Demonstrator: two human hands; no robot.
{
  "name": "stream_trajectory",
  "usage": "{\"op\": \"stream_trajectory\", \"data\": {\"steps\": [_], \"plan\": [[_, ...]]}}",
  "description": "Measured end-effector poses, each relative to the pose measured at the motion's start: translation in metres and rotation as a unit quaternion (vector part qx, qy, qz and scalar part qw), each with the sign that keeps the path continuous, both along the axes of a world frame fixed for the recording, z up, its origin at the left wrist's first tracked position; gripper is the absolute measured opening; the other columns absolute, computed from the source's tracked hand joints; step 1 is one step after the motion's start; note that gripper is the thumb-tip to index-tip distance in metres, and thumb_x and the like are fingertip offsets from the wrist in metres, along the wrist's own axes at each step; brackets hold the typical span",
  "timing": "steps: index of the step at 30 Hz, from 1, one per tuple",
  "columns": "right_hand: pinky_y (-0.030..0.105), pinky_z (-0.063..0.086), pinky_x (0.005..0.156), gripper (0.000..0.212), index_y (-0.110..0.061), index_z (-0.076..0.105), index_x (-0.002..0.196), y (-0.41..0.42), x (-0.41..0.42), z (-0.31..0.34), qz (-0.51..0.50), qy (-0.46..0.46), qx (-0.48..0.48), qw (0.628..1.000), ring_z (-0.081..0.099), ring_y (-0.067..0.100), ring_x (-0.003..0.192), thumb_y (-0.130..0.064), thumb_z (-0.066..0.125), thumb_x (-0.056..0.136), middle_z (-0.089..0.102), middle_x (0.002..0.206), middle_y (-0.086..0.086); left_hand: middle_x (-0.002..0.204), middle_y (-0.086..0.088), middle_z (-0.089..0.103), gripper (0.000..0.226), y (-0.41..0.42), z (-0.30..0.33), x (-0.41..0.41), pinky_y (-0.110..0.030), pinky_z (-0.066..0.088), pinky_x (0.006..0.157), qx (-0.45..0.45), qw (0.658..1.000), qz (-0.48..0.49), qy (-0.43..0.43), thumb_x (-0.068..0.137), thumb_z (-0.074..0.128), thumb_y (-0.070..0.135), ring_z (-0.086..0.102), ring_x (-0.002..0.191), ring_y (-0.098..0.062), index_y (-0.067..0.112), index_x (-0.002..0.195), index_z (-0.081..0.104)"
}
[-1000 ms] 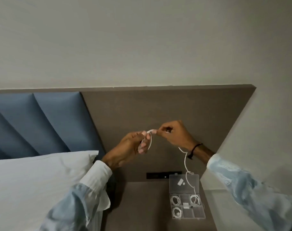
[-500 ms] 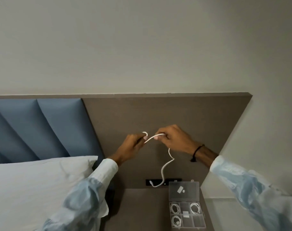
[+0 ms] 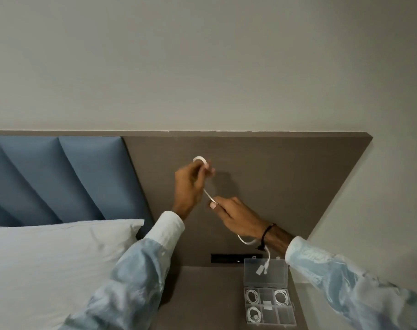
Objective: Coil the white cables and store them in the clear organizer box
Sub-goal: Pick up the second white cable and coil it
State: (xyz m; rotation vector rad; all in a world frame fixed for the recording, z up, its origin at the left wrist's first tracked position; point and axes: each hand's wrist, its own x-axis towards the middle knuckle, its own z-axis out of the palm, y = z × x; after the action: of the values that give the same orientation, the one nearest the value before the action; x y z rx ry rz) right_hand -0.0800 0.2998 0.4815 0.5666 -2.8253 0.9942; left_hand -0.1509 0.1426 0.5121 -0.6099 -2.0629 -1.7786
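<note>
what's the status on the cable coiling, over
Left hand grip shut on thin white cable, small loop at top. Right hand pinches it lower, tail hanging. Clear plastic organizer box open, three coils stored. Nothing in the way.

Blue-padded headboard [image 3: 59, 177], grey wall [image 3: 202, 55]

Clear plastic box [image 3: 265, 273]; matt woodgrain headboard [image 3: 274, 167]; cloth pillow [image 3: 47, 258].
</note>
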Motion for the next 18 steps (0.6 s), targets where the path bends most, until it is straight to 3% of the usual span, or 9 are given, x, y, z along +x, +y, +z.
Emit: {"op": "stream_trajectory", "data": {"steps": [2,5,7,9,11,14,16,17,18], "plan": [[0.037,0.049,0.063,0.025,-0.023,0.067,0.103,0.005,-0.003,0.009,0.018,-0.001,0.018,1.000,0.055,0.012,0.059,-0.030,0.043,0.106,0.058,0.066,-0.007,0.074,-0.007,0.069,0.015,-0.008,-0.023,0.000,-0.036,0.051,0.062,-0.206,0.974,0.021,0.090,0.098,0.057,0.007,0.065,0.065,-0.019,0.004,0.086,0.065],[0.034,0.049,0.066,0.020,-0.026,0.071,0.098,0.026,-0.015,0.028,0.022,0.033,0.058,0.998,0.060,0.012,0.066,-0.030,0.052,0.103,0.069,0.077,-0.008,0.070,-0.011,0.066,0.024,-0.021,-0.042,0.004,-0.042,0.051,0.061,-0.271,0.960,-0.062,0.004,0.102,0.052,0.014,0.060,0.062,-0.026,0.004,0.084,0.065],[0.032,0.049,0.064,0.020,-0.025,0.073,0.094,0.045,-0.024,0.040,0.004,0.054,0.072,0.996,0.058,0.009,0.064,-0.040,0.060,0.097,0.070,0.075,-0.009,0.069,-0.009,0.061,0.034,-0.021,-0.042,0.011,-0.034,0.049,0.063,-0.215,0.953,-0.172,-0.126,0.106,0.045,0.017,0.056,0.060,-0.021,-0.002,0.093,0.070],[0.030,0.049,0.058,0.027,-0.024,0.073,0.088,0.056,-0.031,0.046,-0.013,0.073,0.052,0.996,0.060,0.010,0.060,-0.050,0.066,0.091,0.069,0.069,-0.005,0.067,-0.005,0.051,0.036,-0.018,-0.032,0.022,-0.024,0.042,0.060,-0.109,0.920,-0.274,-0.258,0.107,0.039,0.011,0.047,0.058,-0.014,-0.009,0.107,0.069],[0.030,0.048,0.057,0.032,-0.021,0.072,0.084,0.053,-0.033,0.043,-0.020,0.093,0.012,0.995,0.061,0.012,0.059,-0.049,0.062,0.094,0.067,0.066,-0.004,0.067,-0.003,0.039,0.035,-0.017,-0.014,0.030,-0.026,0.035,0.059,0.036,0.878,-0.339,-0.335,0.105,0.036,0.007,0.037,0.056,-0.012,-0.008,0.109,0.067],[0.035,0.046,0.058,0.029,-0.018,0.068,0.087,0.035,-0.027,0.022,-0.041,0.086,-0.042,0.995,0.055,0.012,0.056,-0.031,0.050,0.105,0.060,0.064,-0.008,0.068,-0.001,0.037,0.036,-0.015,0.015,0.031,-0.021,0.040,0.056,0.230,0.834,-0.360,-0.349,0.105,0.034,0.013,0.037,0.053,-0.009,-0.001,0.106,0.067],[0.034,0.043,0.053,0.025,-0.022,0.067,0.096,0.024,-0.018,0.003,-0.044,0.043,-0.045,0.997,0.048,0.009,0.048,-0.025,0.044,0.107,0.052,0.057,-0.009,0.068,0.000,0.046,0.037,-0.010,0.029,0.021,-0.019,0.048,0.056,0.374,0.808,-0.305,-0.337,0.107,0.034,0.017,0.045,0.055,-0.008,-0.001,0.110,0.067],[0.034,0.043,0.050,0.025,-0.025,0.065,0.100,0.018,-0.011,-0.006,-0.031,0.020,-0.033,0.999,0.047,0.011,0.046,-0.024,0.042,0.107,0.052,0.056,-0.007,0.069,0.000,0.050,0.036,-0.007,0.032,0.015,-0.019,0.050,0.059,0.404,0.826,-0.248,-0.304,0.108,0.036,0.017,0.049,0.057,-0.008,-0.002,0.112,0.066],[0.036,0.045,0.051,0.024,-0.026,0.064,0.102,0.011,-0.003,-0.014,-0.010,0.001,-0.020,1.000,0.050,0.012,0.048,-0.025,0.040,0.108,0.056,0.059,-0.006,0.071,-0.002,0.054,0.034,-0.004,0.032,0.010,-0.021,0.052,0.062,0.384,0.872,-0.174,-0.248,0.108,0.038,0.016,0.052,0.060,-0.011,-0.002,0.113,0.066]]}}
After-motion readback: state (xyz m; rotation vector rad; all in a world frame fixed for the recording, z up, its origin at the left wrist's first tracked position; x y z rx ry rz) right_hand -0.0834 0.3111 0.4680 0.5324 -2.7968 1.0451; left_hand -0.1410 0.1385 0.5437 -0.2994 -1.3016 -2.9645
